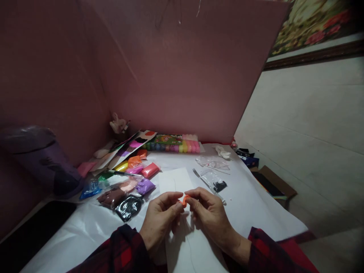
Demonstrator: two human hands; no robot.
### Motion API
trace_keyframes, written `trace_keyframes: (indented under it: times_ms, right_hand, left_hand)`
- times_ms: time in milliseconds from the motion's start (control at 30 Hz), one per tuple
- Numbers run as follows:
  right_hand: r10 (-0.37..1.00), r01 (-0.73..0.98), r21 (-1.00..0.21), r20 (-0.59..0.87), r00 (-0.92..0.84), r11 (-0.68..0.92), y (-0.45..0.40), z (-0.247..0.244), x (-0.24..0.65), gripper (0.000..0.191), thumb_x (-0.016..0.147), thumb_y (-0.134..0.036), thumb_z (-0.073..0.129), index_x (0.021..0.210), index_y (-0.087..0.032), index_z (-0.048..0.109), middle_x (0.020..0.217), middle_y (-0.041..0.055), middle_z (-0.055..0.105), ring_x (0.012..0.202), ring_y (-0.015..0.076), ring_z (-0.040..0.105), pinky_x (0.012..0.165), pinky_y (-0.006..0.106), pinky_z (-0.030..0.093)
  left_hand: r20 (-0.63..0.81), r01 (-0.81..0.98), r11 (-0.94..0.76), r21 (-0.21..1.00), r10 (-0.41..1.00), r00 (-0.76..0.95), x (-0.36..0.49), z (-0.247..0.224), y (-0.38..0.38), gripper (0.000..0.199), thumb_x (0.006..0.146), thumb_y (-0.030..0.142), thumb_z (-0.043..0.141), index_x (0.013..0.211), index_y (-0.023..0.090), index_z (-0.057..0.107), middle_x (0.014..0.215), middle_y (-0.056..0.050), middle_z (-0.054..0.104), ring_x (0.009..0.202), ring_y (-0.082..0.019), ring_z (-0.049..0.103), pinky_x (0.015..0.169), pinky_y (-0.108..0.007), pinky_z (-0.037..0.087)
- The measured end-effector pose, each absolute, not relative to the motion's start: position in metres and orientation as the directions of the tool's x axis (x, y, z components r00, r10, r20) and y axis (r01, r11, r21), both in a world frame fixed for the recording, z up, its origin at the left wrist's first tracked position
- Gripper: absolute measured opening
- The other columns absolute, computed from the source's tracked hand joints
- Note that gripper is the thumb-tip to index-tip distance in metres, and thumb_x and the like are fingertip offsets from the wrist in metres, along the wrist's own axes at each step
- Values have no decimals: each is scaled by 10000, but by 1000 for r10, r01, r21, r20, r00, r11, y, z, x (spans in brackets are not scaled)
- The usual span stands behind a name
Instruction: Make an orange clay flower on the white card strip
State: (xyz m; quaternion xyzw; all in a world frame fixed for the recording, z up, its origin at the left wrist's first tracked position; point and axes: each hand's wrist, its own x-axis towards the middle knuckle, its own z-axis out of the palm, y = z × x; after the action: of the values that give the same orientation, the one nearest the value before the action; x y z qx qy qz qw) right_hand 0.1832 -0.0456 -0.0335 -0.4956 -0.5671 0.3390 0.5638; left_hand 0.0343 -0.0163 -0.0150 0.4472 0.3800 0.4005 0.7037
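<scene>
A small piece of orange clay (pixel 185 201) is pinched between my two hands, above the table's middle. My left hand (pixel 163 212) has thumb and forefinger closed on its left end. On the other end, the thumb and forefinger of my right hand (pixel 212 214) are closed too. Beneath the hands lies a white sheet of paper (pixel 178 252) with a thin dark line running along it. To the right is a fork (pixel 204 180), beside a clear bag with black clay (pixel 219 185).
Several bags of coloured clay, including a red one (pixel 150 170) and a black one (pixel 129 207), lie on the left. A long pack of coloured clay (pixel 173 146) stands at the back. A purple container (pixel 42 163) is far left. An open cardboard box (pixel 280 182) sits beyond the right edge.
</scene>
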Motion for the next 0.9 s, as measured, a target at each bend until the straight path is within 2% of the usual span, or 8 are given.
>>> trace_keyframes:
  times_ms: [100, 200, 300, 367, 567, 733, 800, 900]
  right_hand:
    - [901, 272, -869, 434, 12, 415, -48, -32, 184, 175, 893, -269, 552, 975, -186, 682, 788, 36, 616, 613, 125, 591, 558, 244, 486]
    - [875, 324, -823, 483, -34, 467, -50, -32, 185, 193, 850, -216, 598, 1027, -171, 660, 822, 48, 649, 664, 144, 610, 613, 260, 496]
    - [892, 349, -833, 451, -21, 430, -52, -30, 184, 97, 841, -201, 602, 896, -163, 672, 764, 40, 660, 666, 149, 613, 620, 259, 488]
    - [907, 352, -846, 421, -17, 399, -53, -28, 183, 108, 856, -217, 583, 837, -161, 673, 721, 33, 648, 634, 142, 599, 600, 254, 477]
    - [932, 247, -920, 341, 121, 305, -49, -32, 180, 140, 836, -276, 612, 743, -172, 606, 648, -3, 593, 567, 123, 549, 533, 235, 462]
    - [964, 17, -988, 151, 219, 151, -44, -35, 182, 233, 809, -398, 645, 822, -172, 592, 622, -28, 548, 443, 97, 494, 348, 196, 384]
    - [974, 20, -988, 157, 165, 156, -45, -33, 182, 240, 815, -393, 645, 876, -164, 610, 660, -9, 583, 486, 106, 533, 397, 207, 429]
    - [959, 109, -955, 282, 27, 277, -50, -30, 182, 193, 846, -334, 619, 946, -169, 633, 798, 38, 638, 585, 124, 580, 505, 240, 481]
  left_hand:
    - [-163, -201, 268, 942, 891, 423, 34, -13, -17, 388, 606, 369, 799, 856, 96, 682, 603, -11, 628, 422, -65, 487, 389, -175, 362]
    - [-172, -184, 269, 945, 891, 420, 33, -14, -16, 353, 621, 388, 785, 777, 96, 664, 576, -5, 613, 406, -57, 473, 376, -168, 348]
    - [-178, -171, 276, 946, 881, 439, 32, -17, -15, 343, 633, 404, 770, 726, 103, 636, 494, 12, 571, 376, -57, 453, 362, -164, 329]
    - [-173, -170, 276, 946, 874, 454, 32, -19, -15, 343, 647, 416, 755, 723, 107, 626, 454, 22, 545, 363, -61, 445, 357, -164, 324]
    - [-163, -260, 264, 929, 921, 354, 34, -22, -16, 301, 652, 383, 757, 738, 129, 618, 550, 25, 567, 400, -61, 465, 372, -170, 347]
    - [-151, -322, 235, 917, 953, 265, 33, -21, -13, 315, 639, 350, 774, 812, 122, 641, 647, 3, 613, 456, -67, 504, 411, -175, 372]
    - [-163, -290, 253, 923, 940, 299, 33, -19, -13, 373, 612, 351, 791, 862, 111, 653, 663, -12, 636, 442, -70, 499, 409, -186, 373]
    - [-162, -253, 253, 934, 929, 333, 33, -16, -14, 405, 602, 354, 797, 901, 109, 674, 688, -33, 665, 474, -79, 519, 441, -192, 393]
